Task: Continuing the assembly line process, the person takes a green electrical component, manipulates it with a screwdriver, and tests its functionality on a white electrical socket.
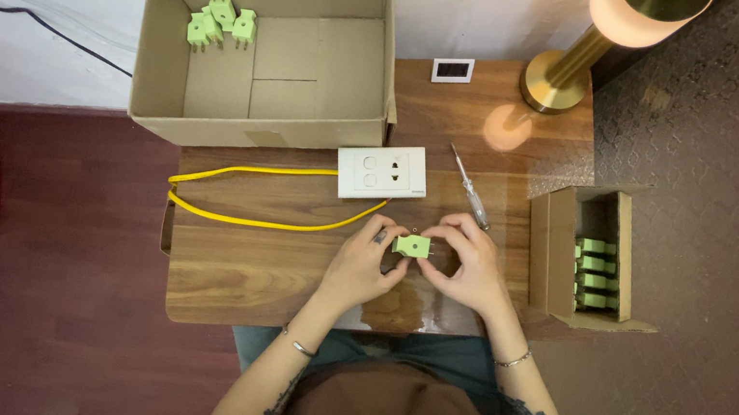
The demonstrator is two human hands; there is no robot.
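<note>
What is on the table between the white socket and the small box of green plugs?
In the head view, a screwdriver lies on the table between the white socket and the small box of green plugs.

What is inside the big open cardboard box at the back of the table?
The large cardboard box holds three light green plugs clustered in its back left corner, prongs visible. The rest of its floor shows bare cardboard flaps. The near wall hides a strip of floor behind it.

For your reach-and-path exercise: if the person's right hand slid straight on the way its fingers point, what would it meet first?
The right hand points left, so it would first press the green plug it already holds, then the left hand just beyond.
</note>
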